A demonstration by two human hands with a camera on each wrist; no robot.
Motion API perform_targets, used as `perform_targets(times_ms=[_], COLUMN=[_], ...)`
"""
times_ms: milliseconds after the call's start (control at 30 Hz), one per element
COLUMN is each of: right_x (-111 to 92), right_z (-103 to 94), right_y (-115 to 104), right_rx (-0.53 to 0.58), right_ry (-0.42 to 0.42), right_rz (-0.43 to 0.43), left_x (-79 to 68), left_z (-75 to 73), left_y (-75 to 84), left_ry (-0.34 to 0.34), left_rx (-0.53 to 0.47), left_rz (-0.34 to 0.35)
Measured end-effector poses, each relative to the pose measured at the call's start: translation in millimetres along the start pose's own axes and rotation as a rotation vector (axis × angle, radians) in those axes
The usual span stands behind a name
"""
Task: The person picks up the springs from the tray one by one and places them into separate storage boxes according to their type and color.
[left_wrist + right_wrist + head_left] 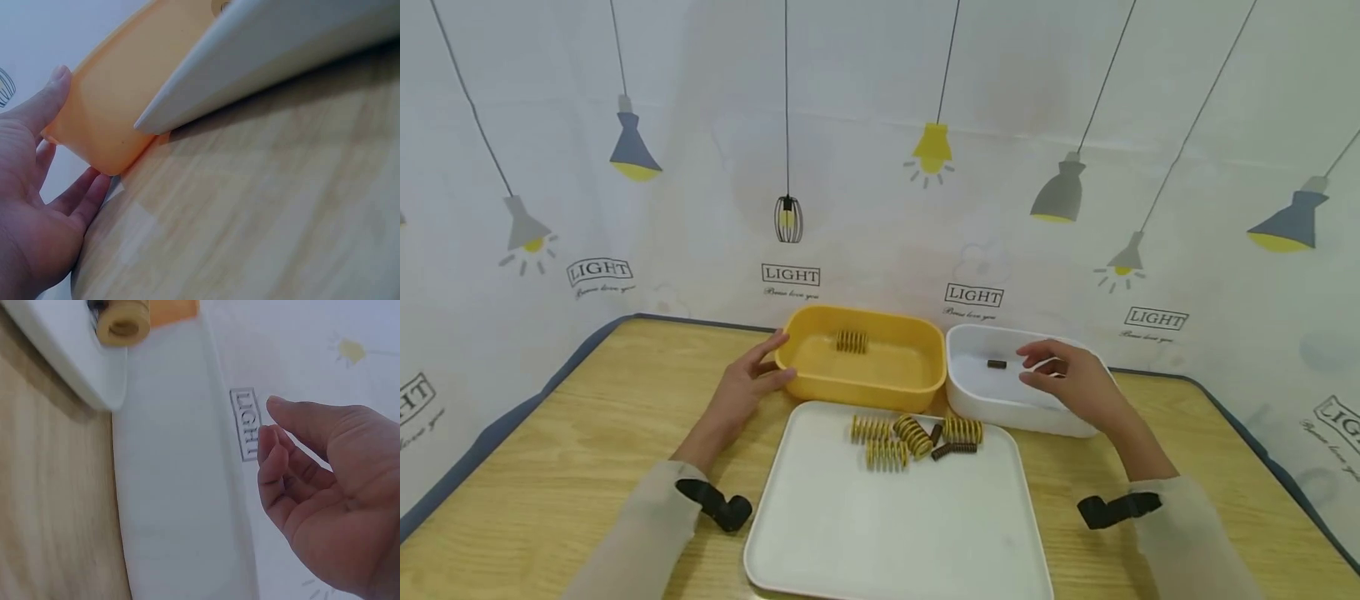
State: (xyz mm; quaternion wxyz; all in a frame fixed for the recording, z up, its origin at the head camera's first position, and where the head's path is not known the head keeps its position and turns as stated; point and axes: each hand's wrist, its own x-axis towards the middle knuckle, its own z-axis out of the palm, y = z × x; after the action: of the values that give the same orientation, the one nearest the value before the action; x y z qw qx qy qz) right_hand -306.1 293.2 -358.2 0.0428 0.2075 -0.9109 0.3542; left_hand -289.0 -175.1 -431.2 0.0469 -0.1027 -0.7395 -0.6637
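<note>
My left hand [741,387] rests at the left end of a yellow bin [865,387], its fingers and thumb spread against the wall. One yellow coil spring [852,342] lies inside that bin. Over the right part of a white bin [1022,406] hovers my right hand [1071,382], fingers loosely bent and thumb apart from them, nothing between. In the white bin, left of those fingertips, is a small dark spring [997,364]. Several yellow springs [887,455] and a few small dark springs [964,447] lie grouped at the far edge of a white tray [895,533].
Both bins stand side by side behind the tray on a wood-grain table [655,375]. A white curtain [865,125] printed with lamps hangs close behind them and on both sides. Small black cameras [730,510] are strapped to my wrists.
</note>
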Motion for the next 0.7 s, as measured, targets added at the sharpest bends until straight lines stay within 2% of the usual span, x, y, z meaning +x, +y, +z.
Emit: perform_targets(times_ms=[167, 400, 700], right_x=[-22.4, -36.4, -49.0], right_z=[7.6, 22.8, 40.6], right_y=[-18.5, -39.1, -36.1], right_rx=[0.086, 0.208, 0.149], right_ry=[0.008, -0.096, -0.19], right_rz=[-0.068, -0.107, -0.062], left_x=[0.3, -0.4, -1.2], left_z=[0.2, 0.3, 1.6], left_y=[-1.4, 1.7, 2.4], left_ry=[-0.002, 0.008, 0.0], left_rx=[-0.001, 0.008, 0.015], left_rz=[0.006, -0.016, -0.017])
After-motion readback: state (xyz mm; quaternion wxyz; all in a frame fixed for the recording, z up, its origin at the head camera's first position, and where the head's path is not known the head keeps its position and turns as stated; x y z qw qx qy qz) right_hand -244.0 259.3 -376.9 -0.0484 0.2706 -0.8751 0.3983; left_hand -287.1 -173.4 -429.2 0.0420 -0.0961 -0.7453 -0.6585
